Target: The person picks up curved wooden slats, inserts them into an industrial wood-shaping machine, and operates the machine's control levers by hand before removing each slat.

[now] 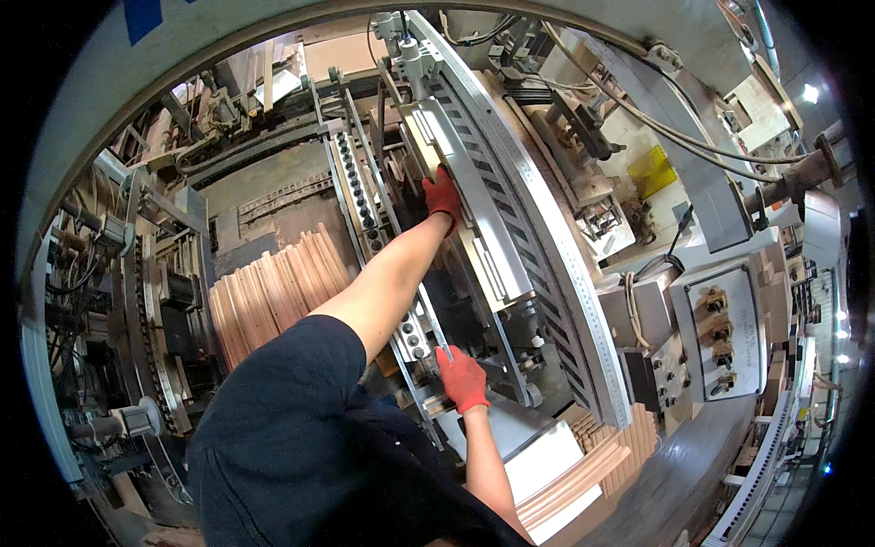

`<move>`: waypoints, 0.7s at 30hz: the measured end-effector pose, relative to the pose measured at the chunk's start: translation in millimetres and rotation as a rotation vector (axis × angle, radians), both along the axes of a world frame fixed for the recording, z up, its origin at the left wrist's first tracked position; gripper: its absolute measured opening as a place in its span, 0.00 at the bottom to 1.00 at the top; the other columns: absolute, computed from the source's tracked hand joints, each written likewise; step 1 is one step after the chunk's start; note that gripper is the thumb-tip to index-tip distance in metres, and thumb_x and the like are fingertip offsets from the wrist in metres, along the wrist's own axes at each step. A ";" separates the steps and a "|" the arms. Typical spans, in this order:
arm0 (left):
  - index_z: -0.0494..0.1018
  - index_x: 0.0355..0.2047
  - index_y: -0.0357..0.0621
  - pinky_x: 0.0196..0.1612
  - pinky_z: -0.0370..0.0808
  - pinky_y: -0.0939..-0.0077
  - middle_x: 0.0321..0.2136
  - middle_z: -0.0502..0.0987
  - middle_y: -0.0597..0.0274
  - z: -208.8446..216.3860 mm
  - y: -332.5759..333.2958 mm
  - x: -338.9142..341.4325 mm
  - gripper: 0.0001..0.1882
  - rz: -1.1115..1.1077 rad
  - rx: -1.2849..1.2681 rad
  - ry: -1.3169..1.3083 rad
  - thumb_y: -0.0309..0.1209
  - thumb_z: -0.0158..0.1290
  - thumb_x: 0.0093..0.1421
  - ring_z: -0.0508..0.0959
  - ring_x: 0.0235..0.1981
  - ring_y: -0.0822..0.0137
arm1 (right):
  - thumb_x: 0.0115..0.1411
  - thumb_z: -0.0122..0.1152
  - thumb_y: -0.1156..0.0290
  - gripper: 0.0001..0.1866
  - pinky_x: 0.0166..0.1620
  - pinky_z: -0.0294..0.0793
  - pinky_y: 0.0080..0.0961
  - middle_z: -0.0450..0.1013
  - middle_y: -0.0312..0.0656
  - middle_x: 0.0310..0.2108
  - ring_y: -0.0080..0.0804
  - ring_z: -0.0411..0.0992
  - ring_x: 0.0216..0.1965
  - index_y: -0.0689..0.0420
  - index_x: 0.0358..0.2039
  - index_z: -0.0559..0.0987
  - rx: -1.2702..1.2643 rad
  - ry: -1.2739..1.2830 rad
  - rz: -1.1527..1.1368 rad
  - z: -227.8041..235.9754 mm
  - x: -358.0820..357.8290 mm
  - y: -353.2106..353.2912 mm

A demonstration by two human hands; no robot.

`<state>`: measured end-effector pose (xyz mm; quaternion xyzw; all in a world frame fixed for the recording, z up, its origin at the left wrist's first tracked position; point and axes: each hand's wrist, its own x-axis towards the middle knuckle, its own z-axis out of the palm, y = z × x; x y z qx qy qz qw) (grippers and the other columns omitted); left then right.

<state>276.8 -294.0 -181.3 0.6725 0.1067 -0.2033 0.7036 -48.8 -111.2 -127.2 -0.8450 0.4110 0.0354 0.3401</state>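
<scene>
My left hand point(441, 202), in a red glove, reaches across the machine to a long silver metal bar point(483, 205) with a pale yellowish strip along its near side. Its fingers curl over the strip, with the thumb at the strip's left edge. Closer to my body, my right hand point(463, 379), also gloved in red, closes its thumb and fingers on a thin metal rail point(431, 314). Left of that rail runs a narrow plate with a row of black round knobs point(357, 187). The palms of both hands are hidden.
Several curved wooden slats point(278, 290) lie side by side at left, and more slats point(583, 474) rest at lower right. A slotted silver beam with a ruled scale point(547, 232) arcs along the right. Beyond it stands a control box point(725, 333). Cables and chains surround the frame.
</scene>
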 end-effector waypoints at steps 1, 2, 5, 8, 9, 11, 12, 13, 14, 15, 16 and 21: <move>0.61 0.61 0.34 0.59 0.67 0.51 0.55 0.71 0.32 -10.1 -4.3 -0.6 0.42 -0.004 -0.012 -0.039 0.62 0.45 0.64 0.70 0.58 0.36 | 0.67 0.48 0.46 0.24 0.42 0.72 0.50 0.78 0.55 0.33 0.59 0.75 0.39 0.57 0.36 0.78 -0.015 -0.011 -0.015 3.7 -1.3 3.1; 0.61 0.60 0.34 0.58 0.67 0.51 0.54 0.72 0.32 -22.4 -8.7 4.7 0.43 -0.024 -0.029 -0.030 0.63 0.44 0.64 0.71 0.57 0.37 | 0.67 0.48 0.46 0.25 0.41 0.72 0.50 0.78 0.55 0.34 0.59 0.75 0.39 0.57 0.36 0.78 -0.001 -0.003 -0.016 6.3 -1.3 3.5; 0.62 0.60 0.35 0.55 0.68 0.54 0.52 0.74 0.38 -76.7 14.7 107.9 0.44 -0.044 -0.235 -0.055 0.67 0.41 0.63 0.75 0.53 0.44 | 0.67 0.48 0.46 0.25 0.41 0.72 0.51 0.78 0.55 0.34 0.60 0.75 0.39 0.56 0.35 0.79 -0.011 -0.047 0.095 17.3 15.8 10.0; 0.60 0.62 0.41 0.55 0.68 0.51 0.55 0.72 0.42 -71.2 -4.7 111.1 0.47 -0.077 -0.423 0.001 0.70 0.44 0.59 0.73 0.53 0.49 | 0.67 0.48 0.46 0.24 0.41 0.72 0.51 0.78 0.55 0.34 0.59 0.75 0.39 0.55 0.35 0.79 -0.011 -0.077 0.039 8.5 7.9 4.6; 0.60 0.63 0.42 0.55 0.67 0.48 0.56 0.71 0.38 -61.0 -7.5 113.5 0.49 -0.041 -0.397 -0.040 0.71 0.45 0.58 0.72 0.56 0.48 | 0.67 0.48 0.46 0.24 0.41 0.72 0.51 0.78 0.55 0.33 0.58 0.76 0.39 0.55 0.35 0.79 -0.030 -0.041 0.040 6.8 7.1 4.5; 0.56 0.65 0.43 0.57 0.68 0.47 0.56 0.71 0.33 -24.9 -20.6 97.2 0.46 0.043 0.089 -0.018 0.67 0.42 0.60 0.72 0.58 0.40 | 0.67 0.48 0.46 0.24 0.41 0.73 0.51 0.78 0.55 0.33 0.58 0.76 0.39 0.54 0.36 0.79 -0.010 -0.046 0.023 0.4 3.3 2.6; 0.55 0.66 0.44 0.57 0.69 0.47 0.55 0.72 0.32 -8.0 -24.7 81.1 0.44 0.120 0.269 -0.027 0.65 0.41 0.61 0.72 0.57 0.37 | 0.67 0.48 0.46 0.23 0.41 0.73 0.51 0.78 0.54 0.33 0.58 0.76 0.39 0.54 0.36 0.80 0.003 -0.047 0.016 -2.4 1.2 2.4; 0.52 0.67 0.44 0.56 0.70 0.47 0.52 0.73 0.31 6.8 -23.2 65.7 0.42 0.101 0.320 -0.036 0.61 0.41 0.63 0.74 0.53 0.34 | 0.67 0.48 0.46 0.23 0.41 0.73 0.51 0.78 0.54 0.33 0.58 0.76 0.39 0.54 0.36 0.80 0.006 -0.039 0.000 -1.8 -0.2 2.6; 0.54 0.65 0.43 0.55 0.72 0.48 0.50 0.75 0.31 19.5 -18.9 59.4 0.40 0.124 0.361 -0.045 0.59 0.41 0.63 0.75 0.52 0.34 | 0.67 0.48 0.47 0.23 0.41 0.73 0.51 0.78 0.54 0.33 0.58 0.76 0.38 0.54 0.36 0.80 0.013 -0.031 -0.006 2.6 0.6 4.0; 0.54 0.65 0.44 0.55 0.71 0.48 0.50 0.75 0.31 31.3 -14.5 52.7 0.40 0.075 0.374 -0.039 0.59 0.41 0.63 0.75 0.52 0.35 | 0.67 0.48 0.47 0.23 0.41 0.74 0.51 0.79 0.54 0.33 0.58 0.76 0.38 0.54 0.36 0.80 0.020 -0.023 -0.012 4.2 -0.4 4.2; 0.54 0.65 0.44 0.55 0.71 0.47 0.50 0.75 0.31 41.2 -7.7 58.4 0.39 0.047 0.379 -0.042 0.58 0.41 0.63 0.75 0.53 0.35 | 0.66 0.49 0.47 0.22 0.39 0.74 0.49 0.78 0.54 0.30 0.56 0.77 0.35 0.54 0.34 0.79 -0.047 -0.049 0.006 1.4 3.2 3.0; 0.55 0.64 0.43 0.59 0.68 0.48 0.54 0.71 0.30 27.5 -5.4 72.3 0.38 0.099 0.390 -0.046 0.57 0.42 0.63 0.73 0.56 0.36 | 0.66 0.49 0.47 0.22 0.39 0.74 0.49 0.78 0.53 0.30 0.56 0.77 0.35 0.54 0.31 0.77 -0.057 -0.074 0.025 -5.5 0.8 8.9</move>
